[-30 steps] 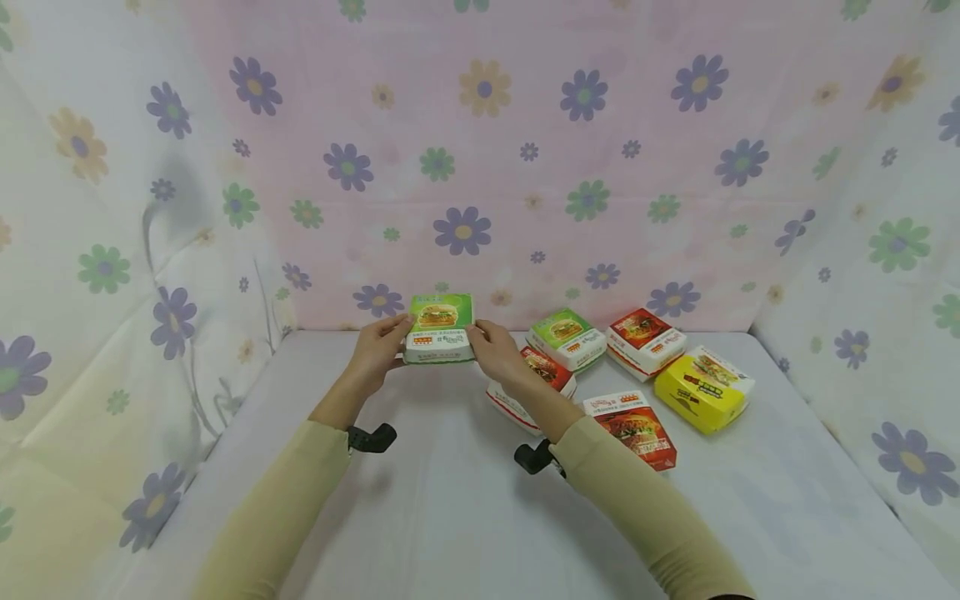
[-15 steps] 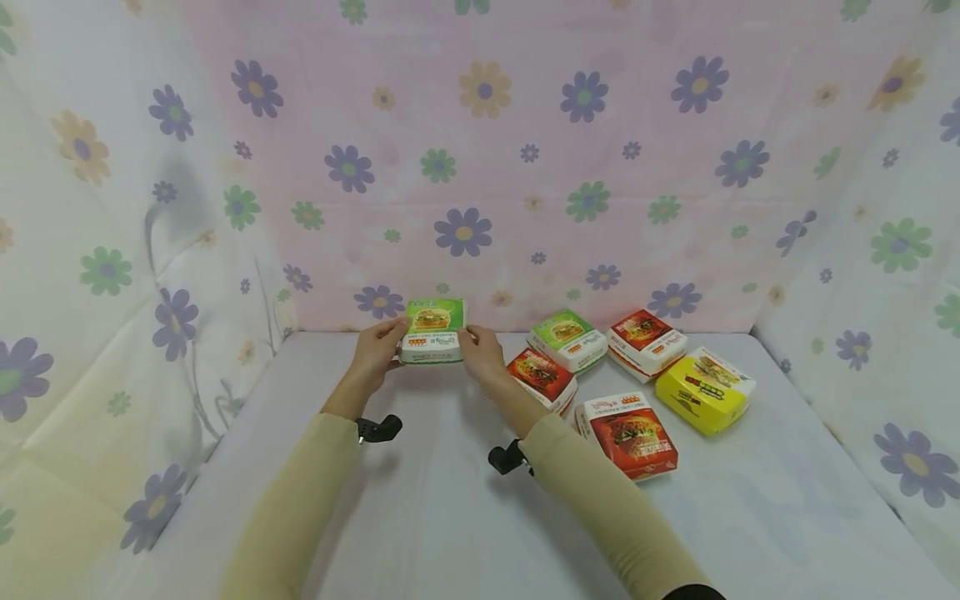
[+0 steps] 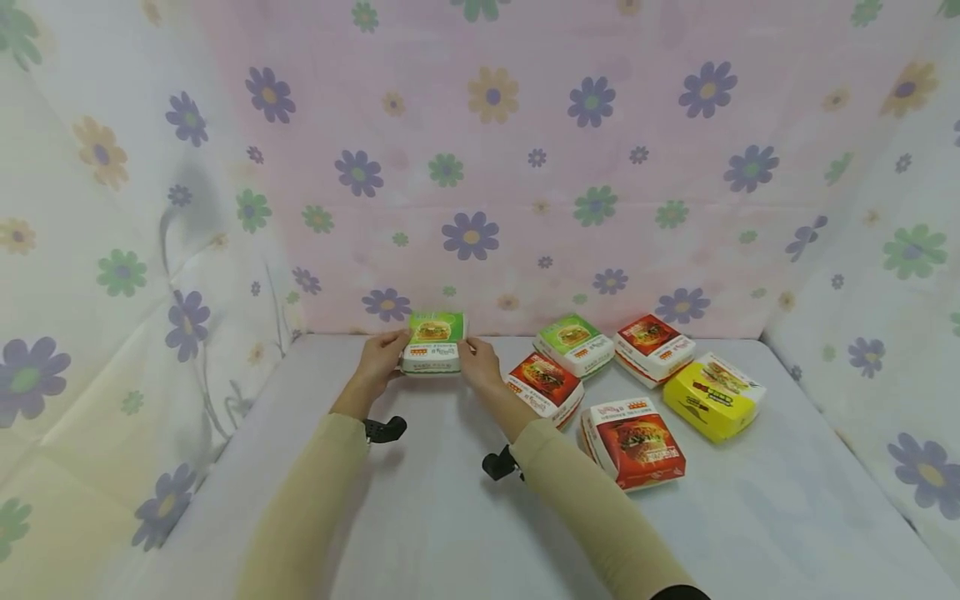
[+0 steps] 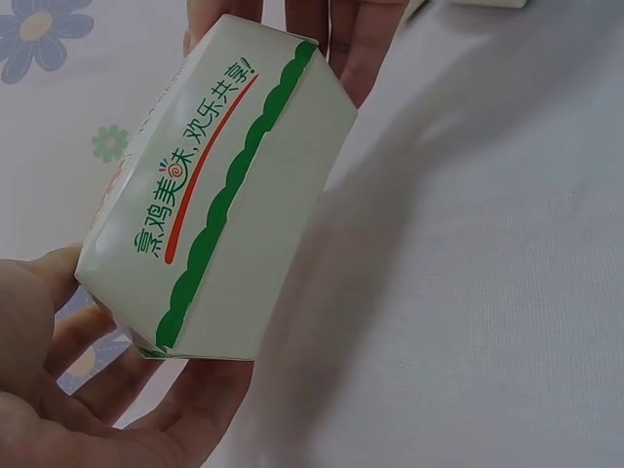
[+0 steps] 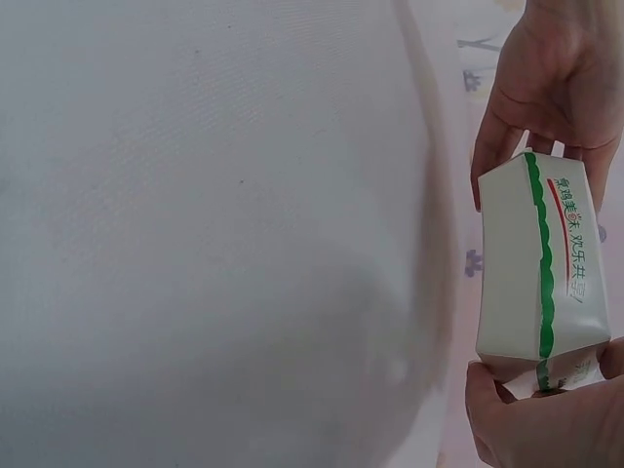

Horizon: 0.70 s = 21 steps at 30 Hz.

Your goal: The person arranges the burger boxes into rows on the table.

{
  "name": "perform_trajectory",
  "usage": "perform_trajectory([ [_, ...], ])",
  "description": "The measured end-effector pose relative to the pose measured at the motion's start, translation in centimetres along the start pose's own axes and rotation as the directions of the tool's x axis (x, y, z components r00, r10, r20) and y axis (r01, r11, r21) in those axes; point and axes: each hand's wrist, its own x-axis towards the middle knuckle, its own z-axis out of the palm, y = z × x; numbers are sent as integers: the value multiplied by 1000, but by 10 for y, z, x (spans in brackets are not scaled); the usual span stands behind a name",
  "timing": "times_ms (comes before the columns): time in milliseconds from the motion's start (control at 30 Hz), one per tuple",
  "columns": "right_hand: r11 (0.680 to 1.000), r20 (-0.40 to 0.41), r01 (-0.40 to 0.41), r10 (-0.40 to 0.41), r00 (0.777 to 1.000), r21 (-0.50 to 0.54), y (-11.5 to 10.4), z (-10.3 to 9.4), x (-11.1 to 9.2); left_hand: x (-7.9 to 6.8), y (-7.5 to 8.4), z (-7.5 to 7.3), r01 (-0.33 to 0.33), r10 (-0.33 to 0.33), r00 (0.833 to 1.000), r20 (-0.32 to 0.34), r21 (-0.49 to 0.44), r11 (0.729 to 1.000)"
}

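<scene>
Held box: a green and white burger box (image 3: 433, 343) between the two hands, near the tabletop's far edge, left of the middle; the wrist views show its white side with a wavy green band, a red line and green lettering.
Left hand (image 3: 377, 367): grips the box's left end, thumb on one side and fingers reaching round underneath.
Right hand (image 3: 483, 367): pinches the right end between thumb and fingers.
Tabletop (image 3: 450, 517): pale cloth cover, with five more boxes on its right half.
Second green box (image 3: 573, 346): close to the far edge, burger picture facing up.
Rear red box (image 3: 654, 348): just beside it, also at the far edge.
Yellow box (image 3: 714, 396): nearest the right edge, just in front of the rear red one.
Middle red box (image 3: 545, 387): its left corner hidden by the right forearm.
Front red box (image 3: 633, 442): closest to the near edge, beside the right sleeve (image 3: 600, 508).
Backdrop (image 3: 517, 200): flowered cloth behind the far edge.
</scene>
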Motion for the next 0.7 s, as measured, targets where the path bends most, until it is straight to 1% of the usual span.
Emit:
perform_trajectory([
  [133, 1000, -7, -5, 5, 1000, 7, 4, 0, 1, 5, -4, 2, 5, -5, 1000, 1, 1, 1000],
  [333, 998, -3, -49, 50, 999, 43, 13, 4, 1, 8, -13, 3, 39, -39, 999, -10, -6, 999],
  [400, 996, -7, -60, 61, 998, 58, 15, 6, 1, 9, -15, 4, 40, -40, 999, -9, 3, 999],
  [600, 993, -16, -99, 100, 995, 65, 19, 12, 3, 12, -20, 4, 57, -56, 998, -40, 22, 998],
  [700, 990, -6, -120, 121, 993, 79, 20, 12, 5, 13, -20, 4, 64, -63, 997, -51, 9, 998],
])
